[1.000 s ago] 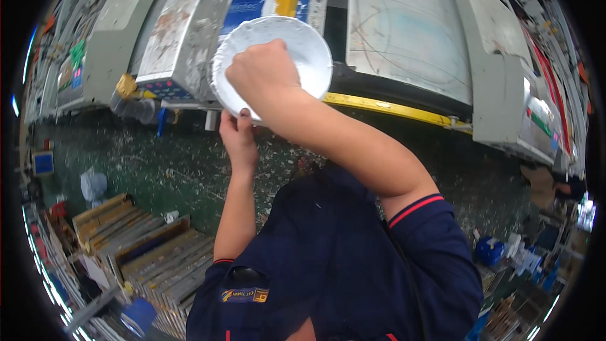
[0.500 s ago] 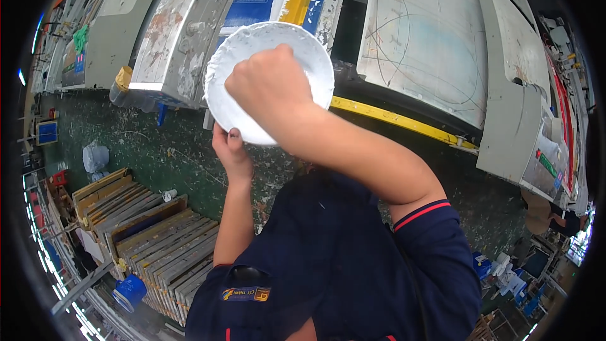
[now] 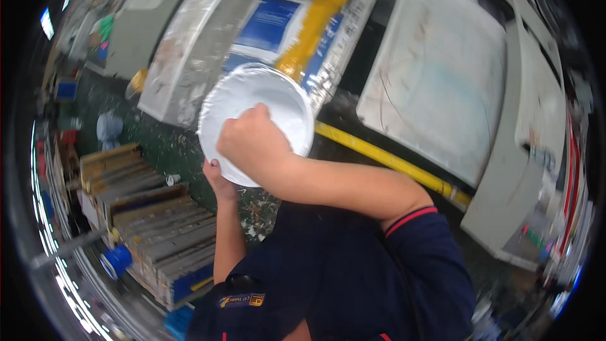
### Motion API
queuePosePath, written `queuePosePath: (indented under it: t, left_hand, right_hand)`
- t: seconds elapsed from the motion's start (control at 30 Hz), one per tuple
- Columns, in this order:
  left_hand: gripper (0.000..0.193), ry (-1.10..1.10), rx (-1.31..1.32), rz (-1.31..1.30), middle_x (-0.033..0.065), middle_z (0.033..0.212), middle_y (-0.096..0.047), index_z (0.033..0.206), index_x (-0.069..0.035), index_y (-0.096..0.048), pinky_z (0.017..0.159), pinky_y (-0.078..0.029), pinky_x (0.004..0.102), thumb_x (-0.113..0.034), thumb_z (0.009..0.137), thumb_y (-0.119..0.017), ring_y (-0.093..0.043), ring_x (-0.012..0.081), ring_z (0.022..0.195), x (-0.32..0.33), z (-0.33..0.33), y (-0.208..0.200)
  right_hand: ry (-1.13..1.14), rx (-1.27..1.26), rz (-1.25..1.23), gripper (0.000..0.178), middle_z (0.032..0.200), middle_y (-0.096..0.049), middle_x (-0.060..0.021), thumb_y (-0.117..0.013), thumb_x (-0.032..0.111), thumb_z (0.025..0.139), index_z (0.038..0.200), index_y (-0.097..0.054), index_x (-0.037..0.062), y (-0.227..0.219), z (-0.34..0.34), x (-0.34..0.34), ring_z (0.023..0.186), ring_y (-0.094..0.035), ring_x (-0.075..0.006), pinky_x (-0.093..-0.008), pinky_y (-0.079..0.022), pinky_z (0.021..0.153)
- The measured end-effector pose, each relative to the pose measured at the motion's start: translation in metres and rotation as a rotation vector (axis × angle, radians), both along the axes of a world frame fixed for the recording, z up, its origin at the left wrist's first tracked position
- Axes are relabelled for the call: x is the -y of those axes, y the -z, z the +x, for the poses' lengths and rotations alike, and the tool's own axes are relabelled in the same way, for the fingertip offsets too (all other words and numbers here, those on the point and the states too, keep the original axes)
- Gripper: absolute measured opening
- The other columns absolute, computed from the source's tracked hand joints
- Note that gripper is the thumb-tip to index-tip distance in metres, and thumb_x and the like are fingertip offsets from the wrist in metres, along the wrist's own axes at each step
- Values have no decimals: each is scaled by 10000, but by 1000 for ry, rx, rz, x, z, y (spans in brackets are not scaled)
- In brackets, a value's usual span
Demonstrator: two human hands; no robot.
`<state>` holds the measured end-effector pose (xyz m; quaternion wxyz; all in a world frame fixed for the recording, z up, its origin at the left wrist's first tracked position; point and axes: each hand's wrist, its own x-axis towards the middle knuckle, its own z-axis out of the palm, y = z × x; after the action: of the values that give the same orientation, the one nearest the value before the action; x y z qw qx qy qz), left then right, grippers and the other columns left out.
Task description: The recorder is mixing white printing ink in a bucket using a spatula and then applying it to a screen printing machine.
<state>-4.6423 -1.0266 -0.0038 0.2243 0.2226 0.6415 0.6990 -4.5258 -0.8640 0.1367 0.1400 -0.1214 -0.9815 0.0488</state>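
Observation:
A round white tub (image 3: 291, 104), its rim and inner wall smeared with white paste, is tilted toward me in front of my body. My left hand (image 3: 219, 180) grips its near left side from outside, with part of the fingers hidden behind the wall. Over the tub's mouth, my right hand (image 3: 254, 141) is closed in a fist, knuckles up. Whatever sits inside that fist is hidden beneath it. White material coats the bottom of the tub.
Beyond the tub stands a paint-spattered machine with a blue-and-white panel (image 3: 268, 24) and a yellow strip (image 3: 315, 19). A large pale board (image 3: 442, 76) is to the right, above a yellow bar (image 3: 391, 156). Several stacked frames (image 3: 151, 221) stand at left.
The tub and both hands sit lower and slightly further left in the picture. My view has turned, and the surroundings are blurred. My right hand remains closed over the tub.

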Motion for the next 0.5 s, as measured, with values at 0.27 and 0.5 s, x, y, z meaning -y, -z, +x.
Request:
queuePosePath:
  t: [0.27, 0.5]
  left_hand:
    - [633, -173, -117, -14, 100, 973, -685, 1106, 92, -617, 778, -479, 291, -491, 883, -508, -611, 152, 882, -30, 16, 7]
    - [726, -211, -167, -59, 85, 913, -670, 1056, 86, -622, 716, -455, 281, -593, 836, -490, -593, 136, 825, -26, 18, 4]
  right_hand:
    - [6, -33, 198, 99, 538, -611, -32, -633, 98, 742, 655, -594, 123, 19, 14, -40, 543, -639, -187, -332, -438, 554]
    - [-60, -55, 241, 104, 545, -618, -37, -630, 95, 756, 667, -584, 124, 13, 11, -30, 549, -635, -187, -334, -421, 558]
